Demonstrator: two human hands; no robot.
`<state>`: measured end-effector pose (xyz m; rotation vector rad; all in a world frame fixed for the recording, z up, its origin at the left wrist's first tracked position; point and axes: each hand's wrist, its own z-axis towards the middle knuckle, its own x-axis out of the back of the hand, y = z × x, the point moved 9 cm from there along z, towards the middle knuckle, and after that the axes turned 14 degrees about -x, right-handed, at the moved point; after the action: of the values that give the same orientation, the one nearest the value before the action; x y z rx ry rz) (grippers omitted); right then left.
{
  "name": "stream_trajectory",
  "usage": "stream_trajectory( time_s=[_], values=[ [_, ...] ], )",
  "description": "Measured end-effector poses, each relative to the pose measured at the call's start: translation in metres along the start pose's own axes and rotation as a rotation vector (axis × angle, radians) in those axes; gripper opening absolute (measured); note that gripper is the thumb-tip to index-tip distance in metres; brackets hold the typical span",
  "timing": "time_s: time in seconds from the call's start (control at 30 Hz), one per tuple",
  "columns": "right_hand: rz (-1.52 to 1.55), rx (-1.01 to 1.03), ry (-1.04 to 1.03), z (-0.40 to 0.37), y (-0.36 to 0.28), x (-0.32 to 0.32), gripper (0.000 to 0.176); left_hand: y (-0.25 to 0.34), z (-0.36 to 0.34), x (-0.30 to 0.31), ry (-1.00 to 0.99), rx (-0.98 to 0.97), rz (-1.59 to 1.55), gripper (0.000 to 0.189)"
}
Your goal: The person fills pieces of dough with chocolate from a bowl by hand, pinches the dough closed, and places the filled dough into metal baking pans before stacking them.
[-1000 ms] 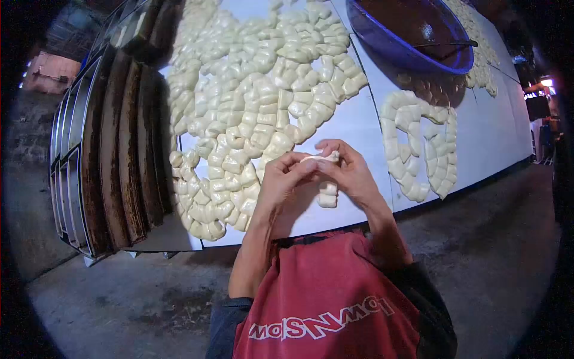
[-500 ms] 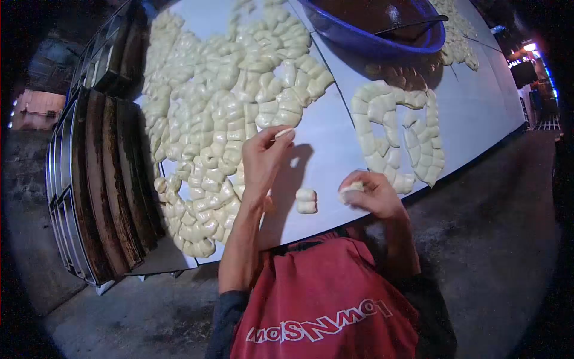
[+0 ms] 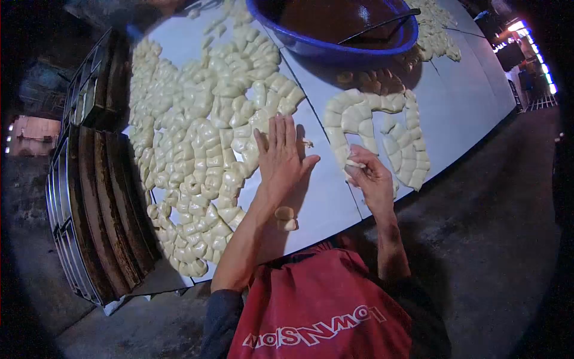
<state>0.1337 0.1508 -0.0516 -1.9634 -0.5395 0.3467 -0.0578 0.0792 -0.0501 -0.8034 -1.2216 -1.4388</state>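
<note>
My left hand (image 3: pixel 280 161) is stretched out flat, palm down, with its fingertips at the edge of a wide spread of glossy, pale dough pieces (image 3: pixel 206 143). Whether anything lies beneath the palm is hidden. A small scrap of dough (image 3: pixel 308 143) sits just right of those fingers. In the fingers of my right hand (image 3: pixel 375 182) a small dough piece (image 3: pixel 355 164) is pinched, beside a smaller group of dough pieces (image 3: pixel 353 116). Two short dough pieces (image 3: pixel 286 218) rest together on the white table (image 3: pixel 323 197), close to my left forearm.
A blue basin (image 3: pixel 335 52) of brown liquid, with a dark-handled utensil (image 3: pixel 382 25) across it, stands at the back. More dough (image 3: pixel 436 36) lies beyond it. Dark baking pans (image 3: pixel 107 203) in a metal rack line the left side. The table's near edge meets my red apron.
My left hand has gone from pinching a small dough piece to lying flat with fingers extended. My right hand has moved forward, still holding dough. The view has shifted slightly.
</note>
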Motion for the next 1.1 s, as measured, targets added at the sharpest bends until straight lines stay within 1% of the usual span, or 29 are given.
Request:
stream_trajectory(
  time_s=[0.07, 0.1, 0.17, 0.2, 0.23, 0.27, 0.3, 0.37, 0.4, 0.5, 0.53, 0.57, 0.63, 0.67, 0.7, 0.77, 0.8, 0.83, 0.87, 0.9, 0.97, 1.07, 1.1],
  values=[
    [-0.325, 0.338, 0.133, -0.003, -0.03, -0.001, 0.024, 0.006, 0.006, 0.008, -0.016, -0.01, 0.011, 0.095],
    [-0.33, 0.333, 0.133, 0.0, -0.031, -0.003, 0.024, 0.014, 0.01, 0.021, 0.102, -0.053, 0.018, 0.091],
    [-0.341, 0.324, 0.133, 0.006, -0.034, -0.007, 0.025, 0.024, 0.016, 0.038, 0.246, -0.08, -0.196, 0.08],
    [-0.219, 0.17, 0.071, 0.008, -0.032, -0.012, 0.025, 0.029, 0.018, 0.045, 0.37, -0.123, -0.38, 0.071],
    [-0.098, 0.023, 0.007, 0.011, -0.027, -0.021, 0.025, 0.038, 0.023, 0.058, 0.43, -0.097, -0.517, 0.066],
    [0.184, 0.062, -0.088, 0.014, -0.025, -0.029, 0.025, 0.045, 0.027, 0.063, 0.504, -0.106, -0.659, 0.066],
    [0.206, 0.029, -0.114, 0.012, -0.034, -0.039, 0.019, 0.05, 0.031, 0.065, 0.577, -0.12, -0.801, 0.067],
    [0.593, 0.022, -0.298, 0.007, -0.06, -0.063, 0.017, 0.057, 0.033, 0.049, 0.681, -0.118, -1.207, 0.07],
    [0.733, -0.065, -0.33, 0.006, -0.07, -0.067, 0.017, 0.057, 0.036, 0.055, 0.876, -0.116, -1.296, 0.073],
    [0.741, -0.085, -0.589, 0.018, -0.099, -0.077, 0.017, 0.06, 0.05, 0.053, 0.774, -0.061, -1.26, 0.087],
    [0.65, -0.096, -0.53, 0.028, -0.104, -0.075, 0.015, 0.054, 0.053, 0.028, 0.703, 0.025, -1.37, 0.078],
    [0.606, -0.032, -0.505, 0.043, -0.117, -0.072, 0.014, 0.049, 0.055, 0.004, 0.634, 0.118, -1.474, 0.07],
    [0.525, 0.092, -0.456, 0.079, -0.146, -0.066, 0.013, 0.045, 0.054, -0.016, 0.365, 0.32, -1.55, 0.061],
    [0.392, 0.158, -0.395, 0.096, -0.17, -0.062, 0.013, 0.046, 0.053, 0.004, 0.478, 0.426, -1.644, 0.049],
    [0.263, 0.222, -0.33, 0.114, -0.195, -0.055, 0.014, 0.039, 0.05, 0.002, 0.442, 0.421, -1.614, 0.047],
    [-0.107, 0.251, -0.249, 0.155, -0.225, -0.052, 0.017, 0.018, 0.035, 0.001, 0.37, 0.422, -1.556, 0.044],
    [-0.305, 0.262, -0.257, 0.181, -0.231, -0.055, 0.019, 0.009, 0.029, 0.005, 0.355, 0.443, -1.551, 0.04],
    [-0.503, 0.272, -0.261, 0.214, -0.226, -0.057, 0.022, 0.0, 0.023, 0.014, 0.354, 0.497, -1.472, 0.039],
    [-0.772, 0.416, -0.191, 0.244, -0.218, -0.058, 0.028, -0.01, 0.018, 0.014, 0.353, 0.494, -1.414, 0.039],
    [-1.032, 0.38, -0.246, 0.253, -0.202, -0.071, 0.028, -0.018, 0.014, 0.016, 0.352, 0.49, -1.356, 0.038],
    [-1.553, 0.28, -0.356, 0.269, -0.165, -0.079, 0.029, -0.02, 0.004, 0.021, 0.293, 0.517, -1.343, 0.038],
    [-1.313, 0.125, -0.405, 0.26, -0.178, -0.076, 0.035, -0.02, -0.006, 0.018, 0.235, 0.529, -1.344, 0.038],
    [-1.374, 0.152, -0.4, 0.26, -0.176, -0.077, 0.035, -0.019, -0.009, 0.017, 0.222, 0.527, -1.347, 0.038]
  ],
)
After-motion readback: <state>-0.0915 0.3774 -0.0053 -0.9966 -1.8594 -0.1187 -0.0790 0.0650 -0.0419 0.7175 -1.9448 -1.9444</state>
